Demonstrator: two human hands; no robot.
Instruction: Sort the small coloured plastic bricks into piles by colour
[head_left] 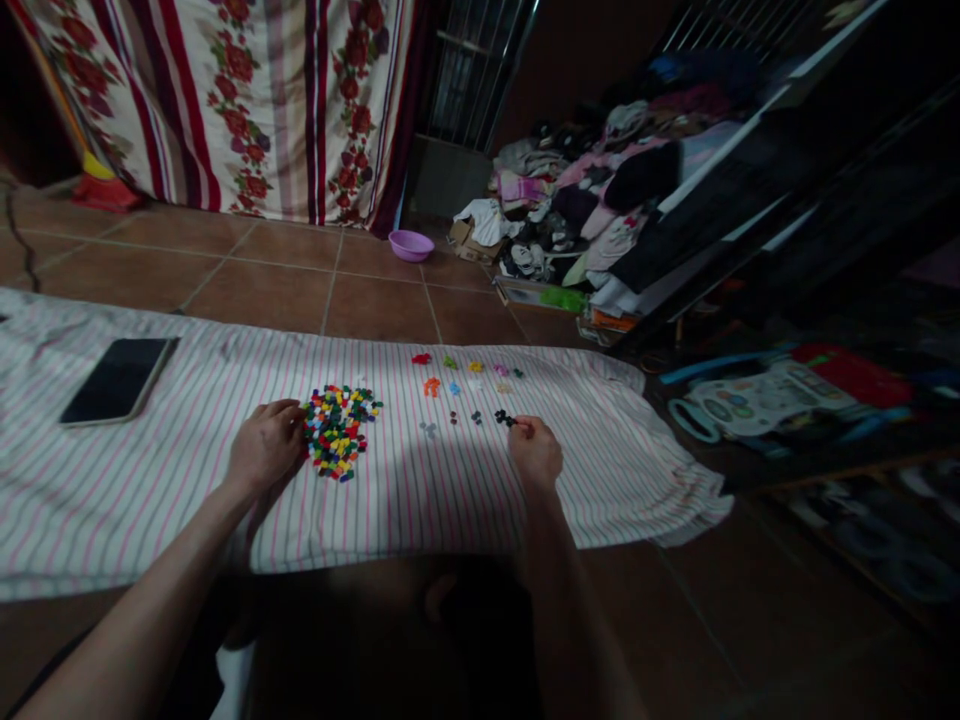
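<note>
A mixed heap of small coloured pieces [334,435], like tiny beads or blocks, lies on a striped cloth [405,510]. My left hand [266,440] rests against the heap's left edge, fingers loosely bent and apart, with nothing visible in them. To the right, my right hand [536,450] is closed, thumb and finger pinching at a small black piece beside a black group [503,417]. Nearby are single-colour groups: red [421,358], lime green [449,362], yellow [476,367], orange [431,386], blue [454,389], grey [427,430] and brown [453,417].
A dark-screened phone [116,382] lies on the cloth at the left. Beyond, on the tiled floor [285,270], stands a purple basin [411,245] near a floral curtain [240,110]. A large heap of clothes [577,200] fills the back right.
</note>
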